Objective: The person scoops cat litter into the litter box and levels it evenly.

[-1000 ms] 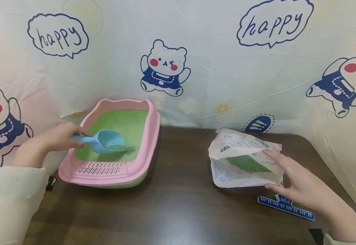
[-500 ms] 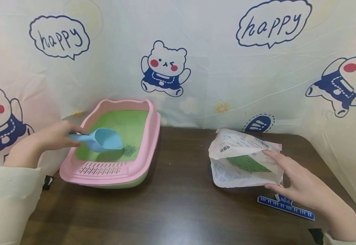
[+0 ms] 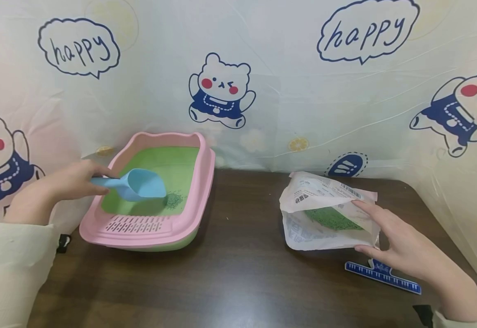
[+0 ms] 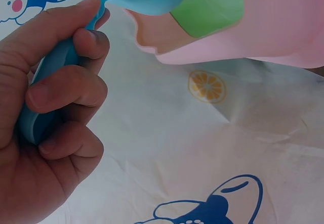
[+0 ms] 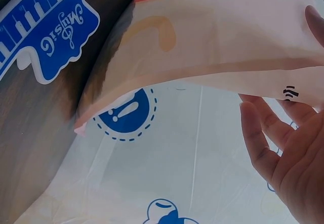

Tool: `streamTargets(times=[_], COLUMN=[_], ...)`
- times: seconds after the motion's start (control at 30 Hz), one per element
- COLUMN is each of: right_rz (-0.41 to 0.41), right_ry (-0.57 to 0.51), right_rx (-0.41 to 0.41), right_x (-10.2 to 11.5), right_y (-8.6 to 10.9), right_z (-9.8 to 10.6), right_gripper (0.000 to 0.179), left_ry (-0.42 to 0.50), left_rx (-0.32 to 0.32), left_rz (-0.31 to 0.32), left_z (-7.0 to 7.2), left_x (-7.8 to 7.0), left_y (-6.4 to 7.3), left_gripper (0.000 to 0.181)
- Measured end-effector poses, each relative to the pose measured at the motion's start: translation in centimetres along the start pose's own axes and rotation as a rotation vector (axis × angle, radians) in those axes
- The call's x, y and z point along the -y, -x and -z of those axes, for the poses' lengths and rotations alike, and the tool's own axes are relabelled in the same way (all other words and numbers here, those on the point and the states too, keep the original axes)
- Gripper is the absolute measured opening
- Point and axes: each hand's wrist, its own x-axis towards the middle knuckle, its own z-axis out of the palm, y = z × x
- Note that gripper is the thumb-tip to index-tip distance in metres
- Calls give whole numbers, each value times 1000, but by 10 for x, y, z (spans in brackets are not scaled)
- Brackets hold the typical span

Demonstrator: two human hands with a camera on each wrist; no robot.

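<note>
My left hand (image 3: 68, 182) grips the handle of a light-blue scoop (image 3: 146, 186) over the litter box (image 3: 203, 191), which has a pink rim and a green base. In the left wrist view, fingers (image 4: 66, 87) curl round the handle. Below the scoop's lip, a small heap of green cat litter (image 3: 174, 200) lies on the box floor. At the right, my right hand (image 3: 402, 243) holds the side of a white paper bag (image 3: 304, 237), thumb and fingers spread across its gaping mouth. Green litter (image 3: 333, 218) shows inside. The right wrist view shows several fingertips at the bag's edge.
A blue piano-pattern clip (image 3: 382, 275) marked with music lettering lies on the dark wooden table (image 3: 238, 255) near the right forearm. Behind the table hangs a printed curtain (image 3: 271, 91) with bears. The box's front carries a slotted pink grate (image 3: 133, 224).
The scoop has drawn back slightly left and up off the heap, and its bowl, which held some litter a second ago, now looks bare. My right hand and the bag have stayed put.
</note>
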Motion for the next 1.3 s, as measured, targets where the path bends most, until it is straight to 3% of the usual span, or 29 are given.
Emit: streamTargets(times=[0.27,0.77,1.3], right_rz=[9,20,7], right_ry=[12,30,13], right_rx=[-4,-26,-16], right_x=[0,2,1], right_y=[0,1,1], right_z=[0,0,-1], right_gripper=[102,100,101], left_ry=[-3,30,5], left_rx=[-34,-57,-181], left_rz=[-23,4,-42], left_z=[-3,-1,0], left_x=[-4,-15,-33], left_y=[3,11,28], left_gripper=[26,33,33])
